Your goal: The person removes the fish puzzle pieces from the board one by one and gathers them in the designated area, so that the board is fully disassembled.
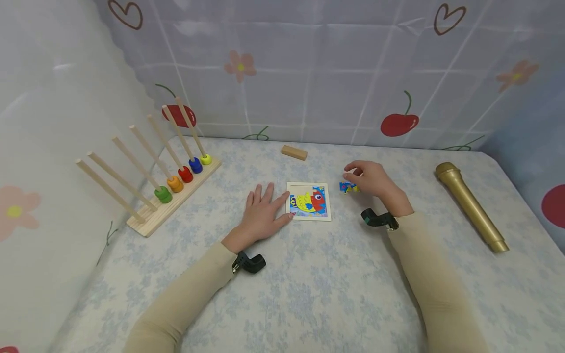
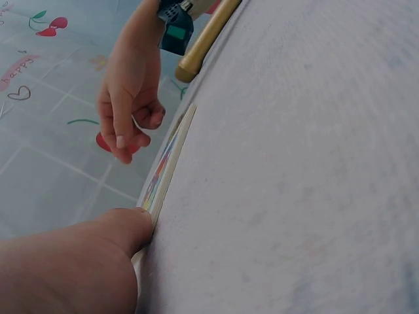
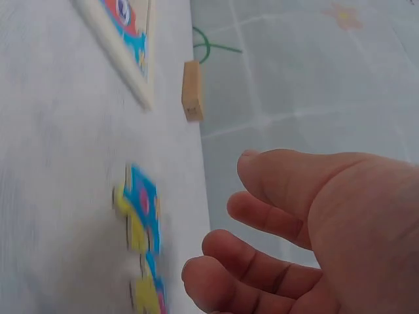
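Observation:
A small square jigsaw puzzle in a pale wooden frame (image 1: 329,202) lies mid-table in the head view. Its picture shows a yellow and red fish, and bare wood shows along the upper left inside. My left hand (image 1: 263,215) rests on the table with fingers spread, thumb and index fingertip at the frame's left edge. To the right, my right hand (image 1: 368,177) hovers with loosely bent fingers and nothing between them. Beneath it lie blue and yellow puzzle pieces (image 1: 347,187), partly hidden by the hand. The right wrist view shows two of these pieces (image 3: 145,203) beside the fingertips.
A wooden peg stand (image 1: 147,228) with coloured rings stands at the left. Behind the puzzle lies a small wooden block (image 1: 294,152). A gold toy microphone (image 1: 472,208) lies at the right. A patterned curtain (image 1: 318,73) hangs along the table's back edge.

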`<state>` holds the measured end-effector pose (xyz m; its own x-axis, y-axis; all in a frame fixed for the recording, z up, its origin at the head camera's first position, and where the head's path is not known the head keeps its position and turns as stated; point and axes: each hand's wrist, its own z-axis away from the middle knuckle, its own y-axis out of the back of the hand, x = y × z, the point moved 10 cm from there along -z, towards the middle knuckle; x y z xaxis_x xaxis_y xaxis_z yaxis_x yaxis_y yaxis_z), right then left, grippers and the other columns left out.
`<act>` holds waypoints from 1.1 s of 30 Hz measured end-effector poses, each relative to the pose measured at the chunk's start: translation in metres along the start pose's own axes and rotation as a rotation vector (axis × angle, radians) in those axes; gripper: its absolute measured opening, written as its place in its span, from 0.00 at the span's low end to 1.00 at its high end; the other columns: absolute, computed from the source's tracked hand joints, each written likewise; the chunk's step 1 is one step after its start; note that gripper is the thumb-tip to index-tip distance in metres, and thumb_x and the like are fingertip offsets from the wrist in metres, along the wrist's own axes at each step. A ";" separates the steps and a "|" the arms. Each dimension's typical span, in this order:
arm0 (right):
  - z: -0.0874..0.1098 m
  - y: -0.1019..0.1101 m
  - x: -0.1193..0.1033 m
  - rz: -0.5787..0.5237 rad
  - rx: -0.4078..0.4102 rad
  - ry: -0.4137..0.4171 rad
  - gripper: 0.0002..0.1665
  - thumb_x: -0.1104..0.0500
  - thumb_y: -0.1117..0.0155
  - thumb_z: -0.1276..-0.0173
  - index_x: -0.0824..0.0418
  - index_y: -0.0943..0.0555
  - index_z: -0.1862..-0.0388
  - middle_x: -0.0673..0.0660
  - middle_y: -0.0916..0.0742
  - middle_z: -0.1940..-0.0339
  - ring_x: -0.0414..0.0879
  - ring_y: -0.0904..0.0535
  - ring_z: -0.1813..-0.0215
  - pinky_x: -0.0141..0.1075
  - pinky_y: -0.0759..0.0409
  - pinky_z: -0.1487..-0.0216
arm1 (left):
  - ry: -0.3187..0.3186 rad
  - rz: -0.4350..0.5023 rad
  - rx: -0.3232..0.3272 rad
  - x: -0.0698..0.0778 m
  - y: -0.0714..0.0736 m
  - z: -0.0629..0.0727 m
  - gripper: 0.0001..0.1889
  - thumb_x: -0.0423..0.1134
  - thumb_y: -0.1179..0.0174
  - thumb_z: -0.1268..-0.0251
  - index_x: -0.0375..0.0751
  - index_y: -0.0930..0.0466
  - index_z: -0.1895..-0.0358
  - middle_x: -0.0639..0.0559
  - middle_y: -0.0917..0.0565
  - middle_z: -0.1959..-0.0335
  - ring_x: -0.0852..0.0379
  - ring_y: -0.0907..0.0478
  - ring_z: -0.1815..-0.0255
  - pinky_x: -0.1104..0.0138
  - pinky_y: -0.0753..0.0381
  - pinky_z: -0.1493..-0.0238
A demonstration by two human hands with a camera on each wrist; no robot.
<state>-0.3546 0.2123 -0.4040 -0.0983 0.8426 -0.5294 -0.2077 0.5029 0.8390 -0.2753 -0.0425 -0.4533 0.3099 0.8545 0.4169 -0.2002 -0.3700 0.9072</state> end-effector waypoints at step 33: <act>-0.015 -0.053 -0.061 0.059 -0.163 0.119 0.22 0.54 0.26 0.35 0.64 0.18 0.47 0.61 0.16 0.61 0.51 0.23 0.61 0.35 0.25 0.62 | -0.004 -0.001 -0.002 -0.001 0.000 -0.001 0.36 0.62 0.48 0.26 0.56 0.39 0.20 0.35 0.52 0.16 0.28 0.65 0.16 0.36 0.61 0.20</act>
<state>-0.3523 0.1312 -0.4181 -0.2271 0.8364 -0.4989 -0.3522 0.4071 0.8427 -0.2765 -0.0429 -0.4532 0.3135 0.8536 0.4161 -0.2014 -0.3684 0.9076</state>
